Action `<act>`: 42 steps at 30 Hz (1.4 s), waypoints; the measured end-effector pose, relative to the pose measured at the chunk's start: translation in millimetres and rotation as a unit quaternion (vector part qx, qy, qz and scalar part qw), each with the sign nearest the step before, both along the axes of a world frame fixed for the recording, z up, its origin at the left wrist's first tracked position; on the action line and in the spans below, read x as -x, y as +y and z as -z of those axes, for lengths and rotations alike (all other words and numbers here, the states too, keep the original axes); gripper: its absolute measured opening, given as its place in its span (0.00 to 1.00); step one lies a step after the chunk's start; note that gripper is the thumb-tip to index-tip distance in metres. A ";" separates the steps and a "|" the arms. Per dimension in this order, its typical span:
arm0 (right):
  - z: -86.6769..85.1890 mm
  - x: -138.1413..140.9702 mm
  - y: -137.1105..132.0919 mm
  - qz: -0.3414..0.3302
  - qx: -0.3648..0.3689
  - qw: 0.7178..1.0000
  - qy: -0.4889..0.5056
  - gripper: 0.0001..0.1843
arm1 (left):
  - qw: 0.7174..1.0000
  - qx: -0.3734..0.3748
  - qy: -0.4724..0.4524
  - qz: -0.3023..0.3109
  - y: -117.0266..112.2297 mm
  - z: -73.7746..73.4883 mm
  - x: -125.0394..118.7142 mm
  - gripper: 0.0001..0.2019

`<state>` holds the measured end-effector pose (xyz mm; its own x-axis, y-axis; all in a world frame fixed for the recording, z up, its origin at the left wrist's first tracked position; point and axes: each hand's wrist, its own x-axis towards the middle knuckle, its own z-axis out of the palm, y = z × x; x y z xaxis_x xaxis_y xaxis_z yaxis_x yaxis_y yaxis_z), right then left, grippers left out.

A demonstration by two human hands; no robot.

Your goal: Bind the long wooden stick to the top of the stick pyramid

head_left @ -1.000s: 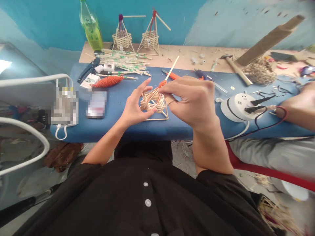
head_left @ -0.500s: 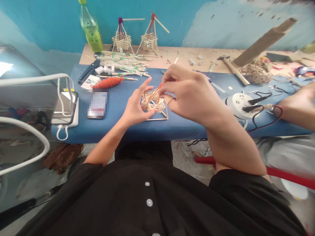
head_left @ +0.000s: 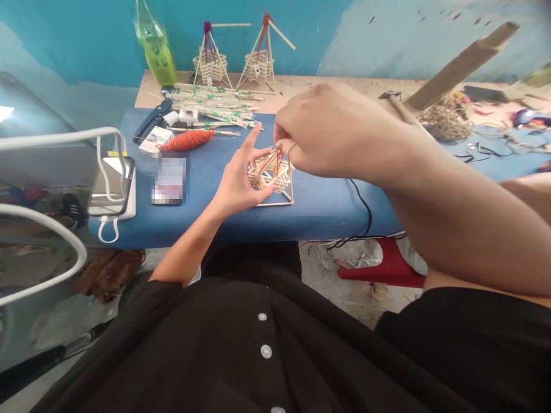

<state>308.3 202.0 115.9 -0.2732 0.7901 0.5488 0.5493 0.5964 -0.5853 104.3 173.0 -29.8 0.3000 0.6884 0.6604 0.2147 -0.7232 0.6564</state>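
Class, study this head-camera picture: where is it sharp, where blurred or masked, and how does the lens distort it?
Head view: the small stick frame between the left hand and right hand is fairly sharp; a card on the blue table is pixelated out; the green bottle looks smeared; the white tube bows with wide-angle distortion; daylight is soft and even, with no hard shadows.
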 end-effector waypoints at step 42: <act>32.6 -23.2 -22.6 -0.191 0.070 0.975 0.086 0.14 | 1.000 -0.006 0.015 0.014 -1.9 -1.8 2.8 0.60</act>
